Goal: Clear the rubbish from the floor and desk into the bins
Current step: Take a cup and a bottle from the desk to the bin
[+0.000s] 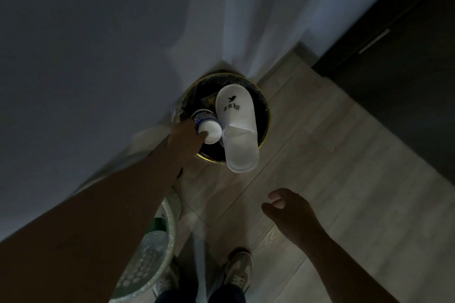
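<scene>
Pale wood-look floor (332,179) runs from a white curtain (246,19) to a dark cabinet (394,81) on the right, all dim in the head view. At the foot of the curtain stands a round black bin (267,115) with a gold rim. A white slipper (236,125) lies across it, heel end hanging out over the near rim.

The left hand (187,140) reaches over the bin's near-left edge, fingers curled round a small white container (208,128) with a blue label. It looks like a light, stiff plastic bottle, smooth enough to slip, so a grasp round the body as here suits it. The slipper is likely soft and very light. It may tip out unless it is pushed in at the heel.

The right hand (290,209) hangs over the floor with loosely curled fingers, holding nothing.

A pale perforated basket (138,273) at lower left, partly hidden by the left arm, holds a clear crumpled bottle (155,246) and something green.

Hard to tell: whether the container is capped or empty, and what else lies in the black bin. No table is in view. Two shoes (238,270) show at the bottom edge.
</scene>
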The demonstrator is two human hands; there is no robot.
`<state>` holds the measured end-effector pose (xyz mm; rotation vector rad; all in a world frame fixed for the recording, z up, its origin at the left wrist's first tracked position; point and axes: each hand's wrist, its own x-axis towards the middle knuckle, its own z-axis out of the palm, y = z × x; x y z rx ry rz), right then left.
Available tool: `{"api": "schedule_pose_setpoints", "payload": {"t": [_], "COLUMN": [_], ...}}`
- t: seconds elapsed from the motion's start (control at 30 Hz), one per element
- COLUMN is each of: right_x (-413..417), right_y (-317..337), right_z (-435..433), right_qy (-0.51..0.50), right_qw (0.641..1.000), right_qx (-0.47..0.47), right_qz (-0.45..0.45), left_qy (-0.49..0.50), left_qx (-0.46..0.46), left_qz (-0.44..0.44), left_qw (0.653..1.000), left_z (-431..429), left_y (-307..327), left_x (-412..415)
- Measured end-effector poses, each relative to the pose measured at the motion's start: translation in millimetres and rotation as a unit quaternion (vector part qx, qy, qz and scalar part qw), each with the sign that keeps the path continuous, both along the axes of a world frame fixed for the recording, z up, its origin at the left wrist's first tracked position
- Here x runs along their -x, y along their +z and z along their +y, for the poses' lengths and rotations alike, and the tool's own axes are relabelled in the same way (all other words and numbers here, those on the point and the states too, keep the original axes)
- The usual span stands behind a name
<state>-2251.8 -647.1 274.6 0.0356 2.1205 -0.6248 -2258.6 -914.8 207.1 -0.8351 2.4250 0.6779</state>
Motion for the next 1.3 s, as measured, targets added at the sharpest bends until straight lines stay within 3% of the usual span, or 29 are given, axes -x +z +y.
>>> {"api": "schedule_pose_setpoints", "payload": {"t": [0.07, 0.2, 0.43, 0.53, 0.63, 0.7, 0.8, 0.93, 1.1, 1.3], "right_x": [-1.3, -2.0, -8.2, -9.7, -8.5, -8.0, -5.3, 6.3, 34.4, 51.8], "right_y": [8.3, 36.5, 137.3, 202.3, 275.3, 325.5, 395.3, 479.3, 584.8, 715.5], "right_z": [-3.2, -13.7, -32.0, -39.2, -49.5, -56.4, -68.0, -76.9, -86.9, -91.4], "right_qy": [0.005, 0.015, 0.065, 0.107, 0.163, 0.203, 0.253, 0.317, 0.362, 0.418], "right_qw": [1.000, 1.000, 0.997, 0.991, 0.978, 0.966, 0.942, 0.907, 0.870, 0.778], "right_qx": [-0.002, -0.004, -0.014, -0.023, -0.024, -0.028, -0.013, 0.006, 0.052, 0.144], "right_qz": [0.000, 0.008, 0.046, 0.079, 0.125, 0.157, 0.221, 0.277, 0.332, 0.446], "left_qy": [-0.012, -0.127, -0.209, -0.235, -0.251, -0.267, -0.261, -0.248, -0.195, -0.112], "left_qx": [-0.009, -0.004, 0.021, 0.002, 0.021, 0.027, 0.063, 0.083, 0.161, 0.252], "left_qz": [0.006, -0.066, -0.101, -0.097, -0.024, 0.010, 0.135, 0.102, 0.150, 0.221], "left_qw": [1.000, 0.990, 0.973, 0.967, 0.967, 0.963, 0.954, 0.960, 0.956, 0.935], "left_z": [-1.8, -8.7, -15.3, -22.4, -30.2, -33.6, -47.7, -61.5, -63.6, -33.3], "left_y": [8.7, 46.0, 174.7, 242.8, 322.8, 384.6, 463.6, 555.7, 670.3, 789.6], "left_x": [-10.9, -35.9, -63.1, -72.8, -83.0, -94.8, -107.9, -123.4, -137.3, -161.7]}}
